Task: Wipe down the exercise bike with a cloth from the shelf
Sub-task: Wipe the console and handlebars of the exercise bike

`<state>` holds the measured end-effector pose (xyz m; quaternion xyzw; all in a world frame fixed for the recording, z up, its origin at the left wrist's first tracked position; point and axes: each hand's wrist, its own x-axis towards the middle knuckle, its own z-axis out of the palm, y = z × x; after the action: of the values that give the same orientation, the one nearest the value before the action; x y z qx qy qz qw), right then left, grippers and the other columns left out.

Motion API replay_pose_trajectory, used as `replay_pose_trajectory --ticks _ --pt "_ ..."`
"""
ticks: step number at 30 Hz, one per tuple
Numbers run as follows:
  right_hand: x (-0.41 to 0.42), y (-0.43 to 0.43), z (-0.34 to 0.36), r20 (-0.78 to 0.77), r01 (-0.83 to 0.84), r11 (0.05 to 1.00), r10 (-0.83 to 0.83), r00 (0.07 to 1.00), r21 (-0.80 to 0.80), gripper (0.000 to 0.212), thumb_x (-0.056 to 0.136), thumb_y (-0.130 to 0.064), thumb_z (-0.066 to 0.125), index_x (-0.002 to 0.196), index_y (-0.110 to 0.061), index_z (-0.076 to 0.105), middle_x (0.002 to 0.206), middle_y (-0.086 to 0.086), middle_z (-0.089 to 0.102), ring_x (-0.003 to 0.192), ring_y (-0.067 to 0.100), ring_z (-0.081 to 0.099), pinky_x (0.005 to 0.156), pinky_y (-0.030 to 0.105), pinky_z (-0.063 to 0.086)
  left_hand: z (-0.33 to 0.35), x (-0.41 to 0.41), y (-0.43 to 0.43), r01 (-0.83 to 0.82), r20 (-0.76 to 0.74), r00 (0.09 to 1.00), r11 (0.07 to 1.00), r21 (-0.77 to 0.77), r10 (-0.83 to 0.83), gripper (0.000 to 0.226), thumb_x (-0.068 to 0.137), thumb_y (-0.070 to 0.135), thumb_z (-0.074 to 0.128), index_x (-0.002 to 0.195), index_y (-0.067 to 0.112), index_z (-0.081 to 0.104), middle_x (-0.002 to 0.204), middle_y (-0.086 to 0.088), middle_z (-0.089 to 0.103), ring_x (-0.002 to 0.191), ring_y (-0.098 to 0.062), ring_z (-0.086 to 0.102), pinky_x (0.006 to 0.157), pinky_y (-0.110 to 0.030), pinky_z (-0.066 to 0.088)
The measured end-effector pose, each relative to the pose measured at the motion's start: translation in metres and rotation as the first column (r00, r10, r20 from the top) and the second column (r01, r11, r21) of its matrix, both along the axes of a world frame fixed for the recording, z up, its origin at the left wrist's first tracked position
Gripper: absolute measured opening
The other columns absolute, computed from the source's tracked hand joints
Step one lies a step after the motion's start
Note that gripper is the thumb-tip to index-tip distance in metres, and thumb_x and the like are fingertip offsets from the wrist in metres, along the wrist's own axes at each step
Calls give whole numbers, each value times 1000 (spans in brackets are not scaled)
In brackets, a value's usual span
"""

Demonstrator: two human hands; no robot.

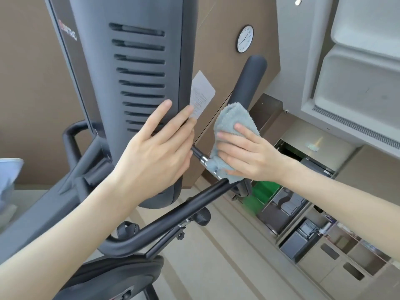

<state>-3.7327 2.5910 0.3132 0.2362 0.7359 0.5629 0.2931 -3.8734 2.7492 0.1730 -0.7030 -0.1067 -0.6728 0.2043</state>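
And there was the exercise bike (142, 61), its dark vented housing filling the left of the view, with the left hand (155, 152) laid flat against it, fingers (161, 111) straight and spread, gripping nothing, apparently just steadying. A white paper tag (202, 94) hung just beyond those fingertips. Moving right, a chrome joint (204, 160) showed on the bar, and right beside it sat the cloth (233, 118), blue-grey and bunched up, pressed onto the handlebar stem. The right hand (249, 156) lay on top of it, fingers (229, 135) nearly straight and bearing down; the thumb was hidden, so any pinch underneath could not be judged. Wiping looked well under way on this bar. Next, I'd say, the cloth needed to slide up the padded grip (251, 81) above, with firm, even pressure.
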Motion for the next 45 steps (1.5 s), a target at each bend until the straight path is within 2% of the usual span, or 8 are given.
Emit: replay_pose_trajectory --ticks 10,15,24,28,35,39,43,45 --pt "-30 46 103 -60 -47 934 72 996 354 24 89 -17 63 75 2 69 84 14 70 103 35 64 102 55 37 39 -13 2 -83 -113 990 996 -26 80 35 96 19 44 113 -4 64 126 -16 61 130 -30 46 116 -48 20" --pt "-26 49 75 -351 148 934 -25 936 327 32 94 -23 56 77 1 69 84 12 69 103 34 63 104 56 36 46 -24 1 -127 -198 972 992 -7 123 34 95 18 46 112 -3 66 124 -16 63 128 -29 50 115 -48 21" --pt "-3 16 -31 -342 161 967 -87 936 196 35 96 -28 50 73 -10 71 78 5 69 91 22 67 107 38 36 46 -36 5 -150 -333 930 988 35 153 35 97 19 45 119 0 64 128 -13 61 130 -28 47 117 -47 18" --pt "-6 -7 -30 -519 41 959 116 847 281 35 94 -31 55 73 -6 70 73 8 67 77 24 65 103 38 39 49 -40 2 -168 -395 903 985 38 169 37 97 20 42 120 1 64 129 -13 60 132 -28 45 117 -49 16" --pt "-14 -2 57 -462 39 678 457 760 734 25 91 -28 62 83 -4 67 82 10 70 97 23 55 107 39 27 59 -44 -6 -172 -430 889 985 10 159 38 96 24 43 116 0 67 124 -14 63 127 -29 51 115 -51 21" --pt "-17 38 59 -648 225 669 490 583 709 29 94 -26 55 95 -2 70 102 12 69 110 27 55 103 47 32 62 -47 -7 -206 -463 866 978 10 187 41 96 26 40 117 1 66 124 -13 63 127 -30 51 115 -51 20" --pt "-24 61 35 -906 275 865 415 82 421 41 96 -24 48 131 -2 48 144 20 37 137 31 28 113 37 24 61 -50 -6 -228 -500 840 973 23 209 43 96 27 38 119 3 65 127 -12 62 129 -28 49 114 -51 22" --pt "-26 63 26 -919 275 892 389 -59 360 52 98 -28 45 144 -9 30 154 17 16 142 22 15 112 31 26 60 -50 -5 -235 -506 835 972 27 216 43 96 27 39 121 3 64 128 -11 61 130 -27 47 115 -51 20"
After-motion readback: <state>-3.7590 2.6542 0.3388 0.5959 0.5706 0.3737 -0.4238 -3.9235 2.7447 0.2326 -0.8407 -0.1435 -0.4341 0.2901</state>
